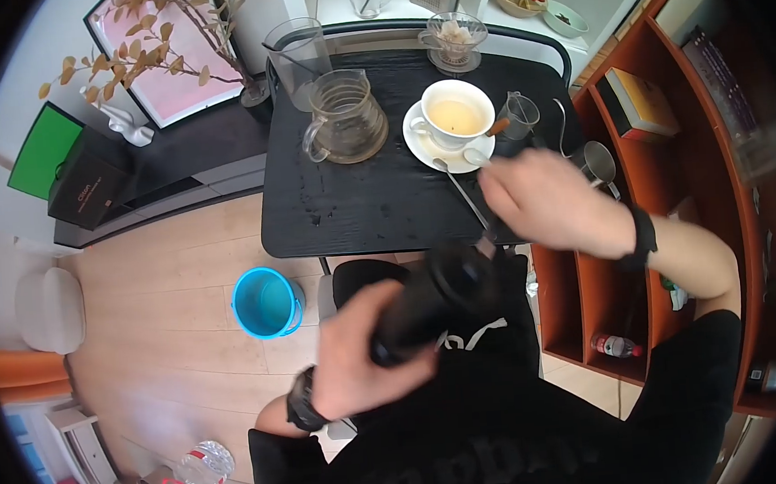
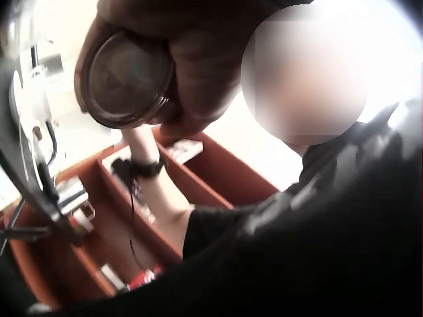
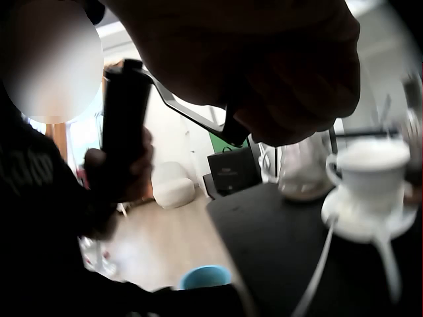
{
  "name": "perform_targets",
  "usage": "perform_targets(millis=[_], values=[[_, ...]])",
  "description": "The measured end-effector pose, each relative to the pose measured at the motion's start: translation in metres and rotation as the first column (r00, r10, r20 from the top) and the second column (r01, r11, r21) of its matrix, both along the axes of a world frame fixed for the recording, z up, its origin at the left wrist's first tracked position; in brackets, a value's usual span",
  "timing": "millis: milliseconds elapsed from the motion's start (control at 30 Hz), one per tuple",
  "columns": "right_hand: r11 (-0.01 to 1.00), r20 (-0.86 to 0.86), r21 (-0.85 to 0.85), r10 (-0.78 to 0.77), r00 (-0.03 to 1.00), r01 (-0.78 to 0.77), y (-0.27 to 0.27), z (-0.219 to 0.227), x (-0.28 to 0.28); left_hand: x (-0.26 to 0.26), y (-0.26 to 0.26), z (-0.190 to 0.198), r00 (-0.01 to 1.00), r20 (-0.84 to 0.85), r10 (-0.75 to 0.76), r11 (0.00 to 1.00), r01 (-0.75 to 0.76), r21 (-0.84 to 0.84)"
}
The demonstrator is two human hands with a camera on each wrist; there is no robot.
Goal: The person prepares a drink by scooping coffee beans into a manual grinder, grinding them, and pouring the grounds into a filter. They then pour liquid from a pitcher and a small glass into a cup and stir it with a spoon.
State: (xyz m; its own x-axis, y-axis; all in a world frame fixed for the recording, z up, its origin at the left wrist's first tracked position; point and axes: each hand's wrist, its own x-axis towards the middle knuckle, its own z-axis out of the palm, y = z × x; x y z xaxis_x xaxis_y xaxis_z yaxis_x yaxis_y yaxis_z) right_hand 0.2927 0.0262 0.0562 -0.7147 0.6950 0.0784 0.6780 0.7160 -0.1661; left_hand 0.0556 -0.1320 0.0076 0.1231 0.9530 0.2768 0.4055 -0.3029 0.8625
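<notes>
A black hand coffee grinder (image 1: 427,304) is held over the lap, tilted and blurred in the head view. My left hand (image 1: 353,357) wraps around its body. My right hand (image 1: 540,197) grips the end of the crank handle (image 3: 188,111), with the knob mostly hidden inside the fingers. The round base of the grinder (image 2: 127,79) faces the left wrist camera. Beyond the right hand, a white cup (image 1: 445,137) with pale yellow liquid stands on a white saucer (image 1: 413,138). A long-handled spoon (image 1: 466,197) leans on the saucer's edge.
On the black table (image 1: 315,225) stand a glass coffee server (image 1: 358,132), a tall glass jug (image 1: 297,64), a glass dripper (image 1: 454,44) and a small glass cup (image 1: 520,114). A blue bucket (image 1: 268,304) is on the floor at left; red-brown shelving (image 1: 562,306) stands at right.
</notes>
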Motion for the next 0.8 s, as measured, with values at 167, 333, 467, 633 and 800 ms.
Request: perform_targets(millis=[167,333,467,633,800], values=[[0.871,-0.106,-0.057,0.482,0.87,-0.489,-0.092,0.023,0.006,-0.003,0.011,-0.034,0.959,-0.266,0.101,0.995,-0.1,0.018],[0.61,-0.352,0.354,0.79,0.503,-0.709,-0.052,0.022,-0.029,0.021,0.004,-0.035,0.843,-0.277,-0.461,0.885,0.457,-0.082],[0.981,-0.424,-0.193,-0.078,0.902,-0.006,-0.005,-0.044,-0.014,0.013,-0.007,-0.019,0.9,0.154,-0.407,0.872,0.433,-0.227],[0.923,-0.453,-0.28,0.114,0.884,-0.263,-0.075,-0.051,0.035,-0.016,-0.004,-0.032,0.999,-0.037,-0.021,0.986,0.015,-0.168],[0.716,-0.535,0.436,0.694,0.482,-0.546,-0.102,0.002,-0.019,0.015,0.021,-0.033,0.88,-0.353,-0.318,0.947,0.316,-0.063]])
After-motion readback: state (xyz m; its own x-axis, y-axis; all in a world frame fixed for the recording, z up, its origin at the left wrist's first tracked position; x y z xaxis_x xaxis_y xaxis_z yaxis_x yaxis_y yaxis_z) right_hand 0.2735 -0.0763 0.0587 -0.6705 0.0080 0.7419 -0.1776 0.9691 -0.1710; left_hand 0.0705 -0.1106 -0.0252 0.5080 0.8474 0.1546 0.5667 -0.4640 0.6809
